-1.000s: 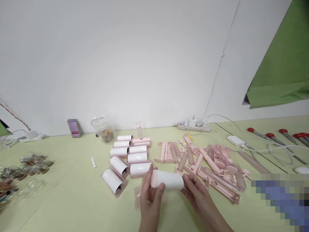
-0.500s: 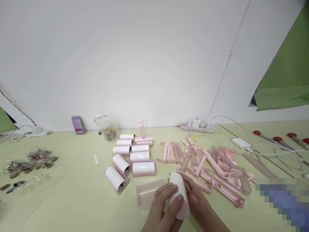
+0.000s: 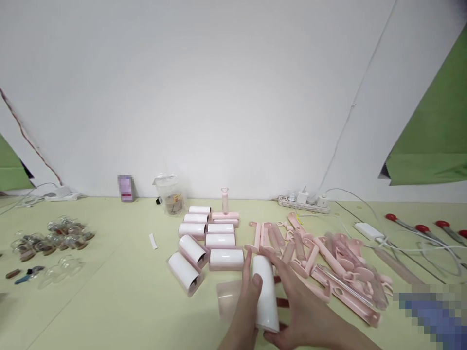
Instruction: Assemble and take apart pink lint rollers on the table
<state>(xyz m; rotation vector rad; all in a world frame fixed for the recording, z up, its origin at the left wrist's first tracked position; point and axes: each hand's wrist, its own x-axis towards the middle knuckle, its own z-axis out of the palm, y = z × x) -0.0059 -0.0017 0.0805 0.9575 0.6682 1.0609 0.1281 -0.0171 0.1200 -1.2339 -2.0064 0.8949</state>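
Near the front of the table I hold a white lint roller roll point(image 3: 267, 294) between both hands, tilted with its far end up. My left hand point(image 3: 245, 307) lies along its left side, thumb on the white surface. My right hand point(image 3: 301, 299) wraps the right side, its fingertips near the lower end. Beside my left hand lies a translucent pinkish cover point(image 3: 226, 297), partly hidden by that hand. Just beyond my hands, several white rolls point(image 3: 226, 256) rest in pink translucent covers. To the right spreads a pile of pink plastic handles point(image 3: 330, 255) and clear pink parts.
A power strip point(image 3: 304, 204) with chargers and cables sits along the wall. Red-handled tools point(image 3: 423, 228) lie at the far right. On the left are small clear domes point(image 3: 60, 236); a plastic bag point(image 3: 170, 197) and a small pink upright bottle-shaped piece point(image 3: 225, 201) stand at the back.
My hands have shifted their grip on the roll: the left hand moved to its left side, and the right fingers spread around the lower end. The view has swung slightly left.
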